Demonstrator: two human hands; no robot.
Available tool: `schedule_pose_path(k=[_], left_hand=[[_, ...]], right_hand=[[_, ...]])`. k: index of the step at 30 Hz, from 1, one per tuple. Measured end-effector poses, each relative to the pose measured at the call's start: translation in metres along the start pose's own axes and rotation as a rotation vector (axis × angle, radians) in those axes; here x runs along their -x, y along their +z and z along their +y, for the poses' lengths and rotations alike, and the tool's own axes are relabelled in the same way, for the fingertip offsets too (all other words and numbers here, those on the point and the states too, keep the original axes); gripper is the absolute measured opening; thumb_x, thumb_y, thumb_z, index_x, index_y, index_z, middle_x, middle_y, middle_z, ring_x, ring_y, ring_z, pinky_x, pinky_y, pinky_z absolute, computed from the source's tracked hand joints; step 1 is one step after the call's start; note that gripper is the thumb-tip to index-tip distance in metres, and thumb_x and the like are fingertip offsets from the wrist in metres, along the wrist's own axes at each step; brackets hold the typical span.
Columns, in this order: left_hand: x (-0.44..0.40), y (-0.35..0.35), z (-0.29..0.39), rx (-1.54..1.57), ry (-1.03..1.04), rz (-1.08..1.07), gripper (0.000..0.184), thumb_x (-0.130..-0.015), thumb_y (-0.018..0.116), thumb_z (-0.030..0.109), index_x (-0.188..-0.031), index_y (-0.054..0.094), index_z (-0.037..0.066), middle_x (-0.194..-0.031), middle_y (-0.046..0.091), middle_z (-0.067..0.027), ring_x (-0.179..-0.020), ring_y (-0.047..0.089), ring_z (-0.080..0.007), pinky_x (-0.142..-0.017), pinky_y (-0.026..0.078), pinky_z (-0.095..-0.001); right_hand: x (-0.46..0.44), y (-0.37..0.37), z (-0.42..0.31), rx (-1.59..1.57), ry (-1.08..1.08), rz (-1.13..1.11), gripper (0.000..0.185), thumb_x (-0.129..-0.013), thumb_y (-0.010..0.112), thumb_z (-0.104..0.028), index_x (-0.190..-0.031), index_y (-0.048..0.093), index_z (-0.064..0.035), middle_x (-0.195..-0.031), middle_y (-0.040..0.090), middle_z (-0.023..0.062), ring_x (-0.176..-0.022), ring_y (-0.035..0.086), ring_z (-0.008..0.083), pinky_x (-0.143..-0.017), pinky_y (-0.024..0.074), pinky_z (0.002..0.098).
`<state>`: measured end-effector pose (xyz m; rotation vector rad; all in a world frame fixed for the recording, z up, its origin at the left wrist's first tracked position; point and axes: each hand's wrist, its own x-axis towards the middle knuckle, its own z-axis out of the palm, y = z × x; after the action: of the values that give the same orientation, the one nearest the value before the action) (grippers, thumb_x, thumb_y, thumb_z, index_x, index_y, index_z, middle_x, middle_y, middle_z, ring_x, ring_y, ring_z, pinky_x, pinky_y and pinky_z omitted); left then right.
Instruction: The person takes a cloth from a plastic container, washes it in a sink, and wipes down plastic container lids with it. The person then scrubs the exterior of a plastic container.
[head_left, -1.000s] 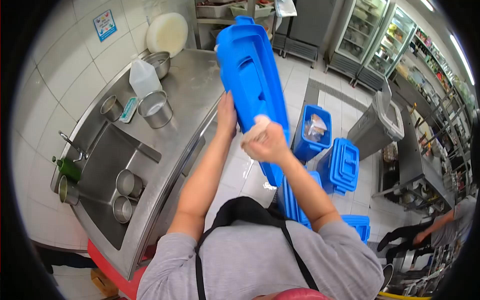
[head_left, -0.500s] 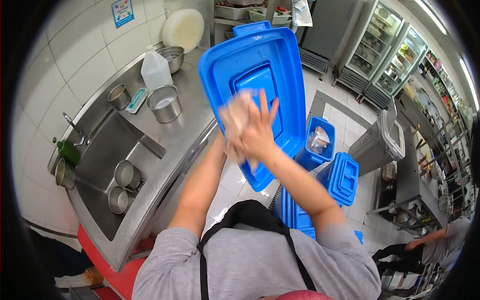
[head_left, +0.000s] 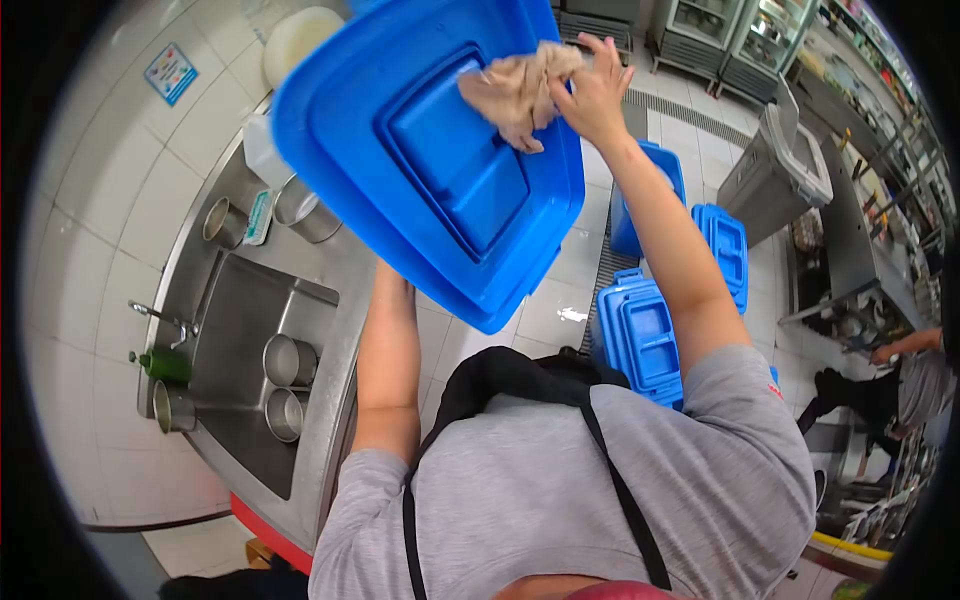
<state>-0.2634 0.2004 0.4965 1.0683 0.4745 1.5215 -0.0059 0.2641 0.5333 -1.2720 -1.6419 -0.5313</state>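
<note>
A large blue bin lid (head_left: pixel 430 130) is held up in the air, tilted, with its recessed panel facing me. My left forearm runs up behind its lower left edge, so the left hand itself is hidden there, holding the lid up from behind. My right hand (head_left: pixel 597 95) is at the lid's upper right side. It pinches a crumpled beige cloth (head_left: pixel 520 92) between thumb and fingers, the other fingers partly spread. The cloth lies over the upper part of the lid's panel.
On the left is a steel sink (head_left: pixel 235 350) with metal pots (head_left: pixel 290 360) in it. Another pot (head_left: pixel 308 212) stands on the counter. Blue lidded bins (head_left: pixel 645 335) and a grey bin (head_left: pixel 775 170) stand on the tiled floor. A co-worker (head_left: pixel 915 385) is at far right.
The lid has come closer and shifted left, and tilted more. My right hand has swept the cloth up and to the right across it. The whole view has turned somewhat.
</note>
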Motion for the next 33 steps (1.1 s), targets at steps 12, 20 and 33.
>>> schedule_pose_path(k=[12, 20, 33], left_hand=[[-0.091, 0.024, -0.054, -0.001, -0.085, -0.102, 0.029, -0.08, 0.051, 0.026, -0.092, 0.054, -0.001, -0.079, 0.057, -0.0088, -0.068, 0.053, -0.0133, -0.057, 0.042, -0.0254], [-0.193, 0.092, -0.158, 0.027, -0.182, -0.192, 0.029, -0.08, 0.052, 0.026, -0.091, 0.054, -0.001, -0.078, 0.057, -0.0083, -0.067, 0.052, -0.0129, -0.056, 0.042, -0.0255], [-0.331, 0.141, -0.284, 0.071, -0.285, -0.285, 0.028, -0.079, 0.053, 0.026, -0.089, 0.055, 0.0, -0.076, 0.056, -0.0076, -0.065, 0.052, -0.0124, -0.055, 0.041, -0.0255]], right_hand=[[0.087, 0.012, 0.083, -0.408, 0.344, 0.072, 0.018, -0.065, 0.063, -0.022, -0.077, 0.06, -0.0096, -0.099, 0.046, 0.0149, -0.091, 0.043, 0.03, -0.076, 0.0368, 0.0406], [0.049, 0.054, 0.108, -0.257, -0.407, -0.646, 0.05, -0.072, 0.05, -0.051, -0.102, 0.054, -0.0109, -0.126, 0.033, 0.0193, -0.124, 0.018, 0.0354, -0.094, 0.002, 0.0606], [-0.09, 0.158, 0.19, -0.591, -0.017, -0.136, 0.027, -0.075, 0.048, -0.028, -0.078, 0.056, -0.002, -0.089, 0.054, 0.0124, -0.09, 0.046, 0.0354, -0.083, 0.0283, 0.0439]])
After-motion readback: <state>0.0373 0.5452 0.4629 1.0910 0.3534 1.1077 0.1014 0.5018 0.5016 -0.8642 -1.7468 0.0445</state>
